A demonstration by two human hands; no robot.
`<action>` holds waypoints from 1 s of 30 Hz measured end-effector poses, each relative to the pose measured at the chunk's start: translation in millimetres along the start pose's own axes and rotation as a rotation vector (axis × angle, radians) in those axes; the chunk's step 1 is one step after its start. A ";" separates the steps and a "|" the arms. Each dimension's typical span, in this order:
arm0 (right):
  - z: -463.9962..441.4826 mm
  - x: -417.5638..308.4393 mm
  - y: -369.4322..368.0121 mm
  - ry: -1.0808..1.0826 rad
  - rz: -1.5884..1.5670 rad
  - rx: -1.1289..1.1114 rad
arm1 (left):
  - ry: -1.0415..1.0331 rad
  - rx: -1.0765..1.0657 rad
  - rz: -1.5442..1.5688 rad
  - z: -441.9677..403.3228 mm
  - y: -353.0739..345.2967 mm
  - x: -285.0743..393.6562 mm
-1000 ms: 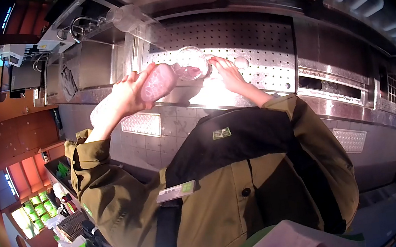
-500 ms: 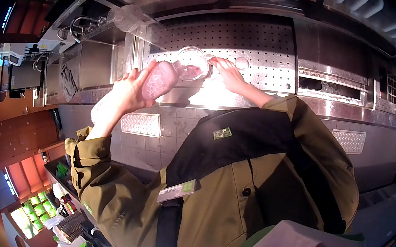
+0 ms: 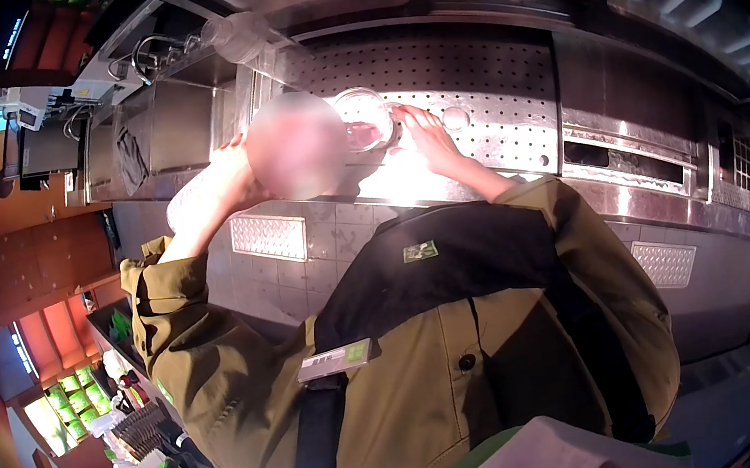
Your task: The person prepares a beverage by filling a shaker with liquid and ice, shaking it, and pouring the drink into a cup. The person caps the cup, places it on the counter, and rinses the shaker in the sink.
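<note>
Beside cup (image 3: 368, 108), container (image 3: 298, 149) lengthwise toward it

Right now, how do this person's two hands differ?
The left hand curls around a pink container, partly lost in blur; the right hand has its fingers extended beside a clear cup.
The left hand is nearer the sink basin; the right hand is farther from it, at the perforated tray.
Both are bare.
</note>
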State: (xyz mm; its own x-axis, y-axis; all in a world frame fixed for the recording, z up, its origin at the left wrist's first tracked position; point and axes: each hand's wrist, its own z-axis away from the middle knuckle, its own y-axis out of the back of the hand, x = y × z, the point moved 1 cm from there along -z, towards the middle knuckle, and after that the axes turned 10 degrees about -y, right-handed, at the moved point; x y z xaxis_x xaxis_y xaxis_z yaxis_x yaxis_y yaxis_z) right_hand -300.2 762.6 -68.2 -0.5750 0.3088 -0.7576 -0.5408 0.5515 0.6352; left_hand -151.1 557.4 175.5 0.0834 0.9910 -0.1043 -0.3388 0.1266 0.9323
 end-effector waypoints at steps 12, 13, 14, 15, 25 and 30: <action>-31.0 -45.7 19.7 -0.198 -0.327 -0.305 | -0.019 0.004 -0.002 -5.1 -0.1 -4.6; -34.4 -54.3 30.9 -0.250 -0.387 -0.403 | -0.035 0.015 -0.007 -5.4 1.2 -2.7; -36.4 -60.6 41.8 -0.302 -0.449 -0.502 | -0.036 0.012 -0.002 -6.2 3.7 -0.1; -38.8 -62.9 49.1 -0.324 -0.488 -0.598 | -0.036 0.010 0.002 -6.9 8.3 2.9; -59.2 -32.3 32.7 0.007 -0.519 -0.590 | -0.024 0.012 0.004 -3.8 5.8 -0.1; -50.6 -4.4 6.7 -0.057 -0.467 -0.535 | -0.004 -0.006 0.004 -1.0 0.7 -5.9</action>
State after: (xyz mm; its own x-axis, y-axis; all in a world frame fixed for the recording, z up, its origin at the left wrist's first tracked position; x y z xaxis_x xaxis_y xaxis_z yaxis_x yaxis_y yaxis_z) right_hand -332.4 725.7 -53.1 -0.1848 0.1814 -0.9659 -0.9584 0.1841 0.2179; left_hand -152.8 551.7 176.4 0.0862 0.9913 -0.0995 -0.3443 0.1234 0.9307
